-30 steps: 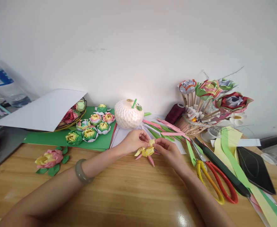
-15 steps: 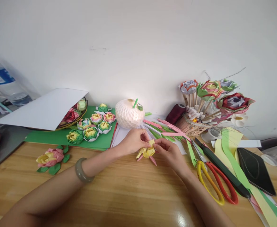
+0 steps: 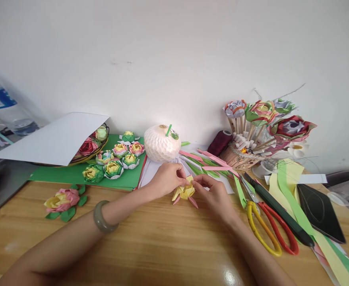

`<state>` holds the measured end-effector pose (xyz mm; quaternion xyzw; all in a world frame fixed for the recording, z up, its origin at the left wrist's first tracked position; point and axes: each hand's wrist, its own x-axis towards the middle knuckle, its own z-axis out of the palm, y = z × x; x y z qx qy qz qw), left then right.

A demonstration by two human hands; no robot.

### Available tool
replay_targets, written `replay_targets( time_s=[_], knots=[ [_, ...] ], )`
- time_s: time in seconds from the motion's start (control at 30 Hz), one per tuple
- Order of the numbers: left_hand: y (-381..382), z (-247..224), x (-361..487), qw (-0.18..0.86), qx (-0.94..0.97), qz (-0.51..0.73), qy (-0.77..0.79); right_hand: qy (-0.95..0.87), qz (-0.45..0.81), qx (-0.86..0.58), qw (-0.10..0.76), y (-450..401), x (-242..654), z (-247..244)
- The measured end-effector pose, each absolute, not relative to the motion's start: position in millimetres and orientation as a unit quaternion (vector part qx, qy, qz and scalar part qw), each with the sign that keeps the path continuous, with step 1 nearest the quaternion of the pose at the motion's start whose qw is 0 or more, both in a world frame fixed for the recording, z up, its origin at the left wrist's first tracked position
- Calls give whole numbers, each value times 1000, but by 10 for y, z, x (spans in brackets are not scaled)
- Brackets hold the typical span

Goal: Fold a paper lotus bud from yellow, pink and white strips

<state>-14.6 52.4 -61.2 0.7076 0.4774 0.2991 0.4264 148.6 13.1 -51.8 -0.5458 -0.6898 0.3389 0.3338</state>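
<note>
Between my two hands is a folded paper flower [image 3: 184, 193], with yellow petals above and pink pointed petals below. My left hand [image 3: 169, 178] pinches its upper left side, the fingertips partly hidden behind the paper. From the right, my right hand [image 3: 212, 191] pinches a yellow petal between thumb and finger. The flower is just above or on the wooden table [image 3: 150, 246]; I cannot tell which. Right behind my hands lie pink and green paper strips [image 3: 219, 161] on white sheets.
Scissors [image 3: 271, 226] and a dark green cutter [image 3: 284, 214] lie right, beside paper strips and a black tablet-like slab [image 3: 322, 212]. A basket of paper flowers [image 3: 243, 159], a thread spool [image 3: 220, 142] and a white textured ball [image 3: 161, 145] stand behind. Left are finished paper flowers [image 3: 113, 169] and a pink-yellow one [image 3: 63, 200].
Both hands keep their pinch on the paper flower with barely any movement. The whole view has shifted slightly.
</note>
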Motion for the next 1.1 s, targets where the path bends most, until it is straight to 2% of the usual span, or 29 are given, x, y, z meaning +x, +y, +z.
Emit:
replay_targets(
  time_s=[0.23,0.43,0.73,0.9,1.0,1.1],
  knots=[
    [534,-599,-137,438,720,305,444,-706,336,-513,354,120,1473,-504],
    [544,-595,-138,406,733,323,439,-709,340,-503,358,115,1466,-498],
    [539,-544,-158,450,723,303,429,-712,337,-504,355,107,1472,-500],
    [569,-535,-182,512,713,256,406,-705,338,-515,350,100,1458,-506],
    [589,-557,-189,525,714,236,398,-692,363,-513,355,104,1461,-494],
    [599,-580,-186,508,708,269,410,-670,422,-500,351,118,1481,-471]
  ],
)
